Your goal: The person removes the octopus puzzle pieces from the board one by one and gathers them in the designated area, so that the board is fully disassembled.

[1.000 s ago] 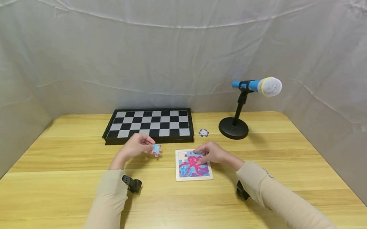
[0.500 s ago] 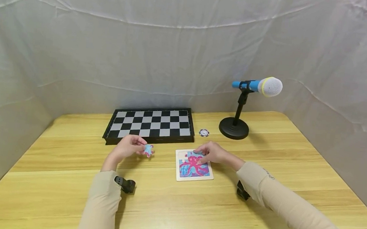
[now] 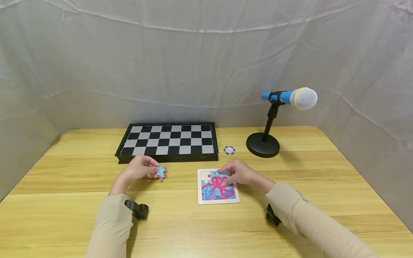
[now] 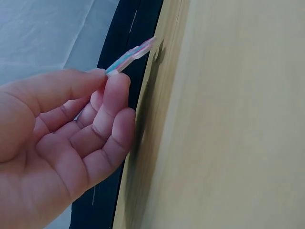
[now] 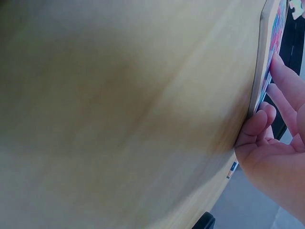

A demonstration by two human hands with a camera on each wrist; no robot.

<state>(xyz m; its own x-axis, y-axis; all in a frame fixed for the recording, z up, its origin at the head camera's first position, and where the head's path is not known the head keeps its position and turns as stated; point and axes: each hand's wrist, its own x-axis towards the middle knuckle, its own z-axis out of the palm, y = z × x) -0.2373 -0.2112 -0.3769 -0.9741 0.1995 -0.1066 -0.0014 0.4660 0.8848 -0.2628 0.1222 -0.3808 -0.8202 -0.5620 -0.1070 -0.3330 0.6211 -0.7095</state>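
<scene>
Left of the puzzle, my left hand [image 3: 138, 169] pinches a blue and pink jigsaw piece [image 3: 161, 173] between thumb and fingertips, raised over the table. In the left wrist view the piece [image 4: 131, 57] appears nearly edge-on, its knobs pointing away from the hand. A square octopus puzzle [image 3: 218, 194] in a pale frame lies flat at the middle; its upper left corner shows a bare pale gap. My right hand [image 3: 240, 173] rests on the puzzle's upper right part. Seen from the right wrist, extended fingers touch the picture while the lower fingers bend beside the frame edge.
A black-and-white checkered board [image 3: 170, 139] lies behind the left hand. Beyond the puzzle is a poker chip [image 3: 229, 150]. A blue microphone [image 3: 287, 97] sits on a black stand [image 3: 263, 144] at the back right. Pale cloth [image 3: 196, 64] walls off the wooden table [image 3: 192, 236].
My left hand has drawn left and slightly nearer with the jigsaw piece, away from the puzzle. The right hand and the puzzle stay in place.
</scene>
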